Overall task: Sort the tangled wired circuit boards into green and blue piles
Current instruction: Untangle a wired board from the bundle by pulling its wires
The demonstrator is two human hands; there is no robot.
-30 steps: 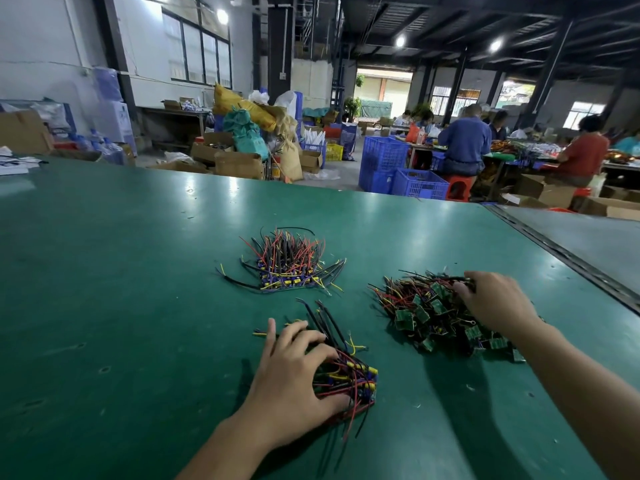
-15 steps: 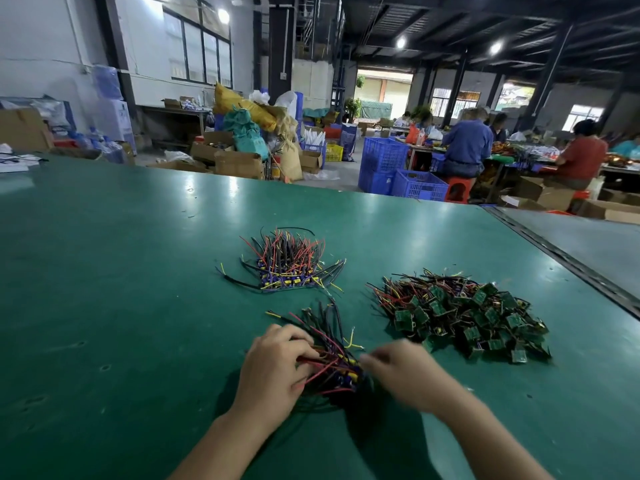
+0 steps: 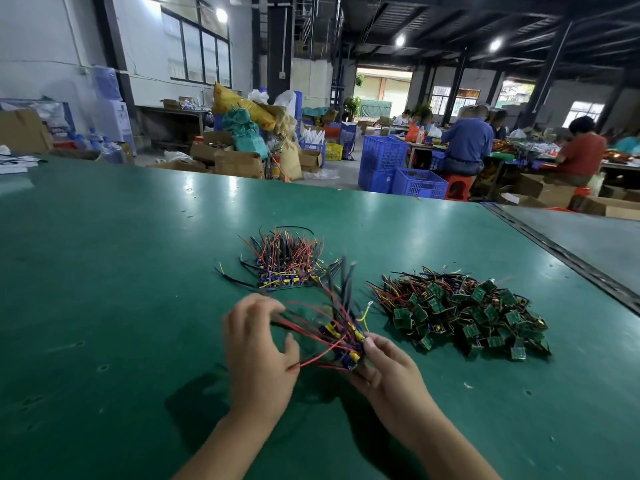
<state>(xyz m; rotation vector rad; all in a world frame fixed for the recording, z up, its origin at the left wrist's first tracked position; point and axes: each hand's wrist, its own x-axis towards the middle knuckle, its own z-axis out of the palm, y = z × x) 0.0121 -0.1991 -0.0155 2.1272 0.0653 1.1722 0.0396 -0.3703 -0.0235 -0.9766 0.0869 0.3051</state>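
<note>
A tangled bundle of blue circuit boards [image 3: 341, 336] with red, black and yellow wires is lifted just off the green table [image 3: 121, 271] in front of me. My right hand [image 3: 384, 370] grips the bundle's board end from the right. My left hand [image 3: 258, 348] is at the bundle's left side, fingers spread among the red wires, motion-blurred. Farther back lies a pile of blue boards [image 3: 282, 263] with wires fanning upward. To the right spreads a pile of green boards [image 3: 464, 313].
A dark seam [image 3: 568, 258] runs along the table's right side beside a grey surface. Beyond the far edge stand blue crates [image 3: 398, 171], cardboard boxes and sacks. People sit working at tables at the back right.
My right hand left the green pile and came to the blue bundle. Both hands have raised the bundle off the table and its wires now swing upward.
</note>
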